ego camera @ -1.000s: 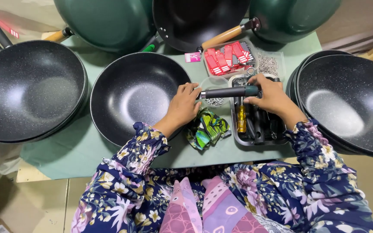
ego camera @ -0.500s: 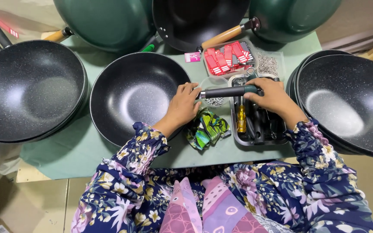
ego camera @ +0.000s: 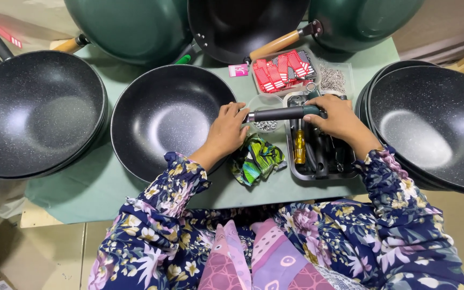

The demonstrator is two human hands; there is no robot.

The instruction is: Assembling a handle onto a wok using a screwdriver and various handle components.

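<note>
Landmark: black wok (ego camera: 170, 118), speckled inside, sitting on the green-covered table (ego camera: 92, 182) directly before the person.

Left hand (ego camera: 227, 131) rests on the wok's right rim, fingers (ego camera: 234, 111) curled over the edge and closed on it.

Right hand (ego camera: 339, 115), to the right of the wok, fingers wrapped closed around the far end of a dark grey handle (ego camera: 280, 113). The handle lies level, its near end meeting the wok's right rim beside the left hand.

Under the handle, just right of the wok: a small clear cup of screws (ego camera: 266, 124). Further right, a dark tool tray (ego camera: 318, 156) with a yellow-handled screwdriver (ego camera: 299, 147) in it.

Near the wok's lower right rim: a crumpled green patterned cloth (ego camera: 256, 161).

Beyond the handle: a tray of red packets (ego camera: 283, 70).

Left of the wok: a stack of black pans (ego camera: 33, 110). Far right: another stack of black pans (ego camera: 430, 126). Behind: green woks (ego camera: 130, 27) with wooden handles.
</note>
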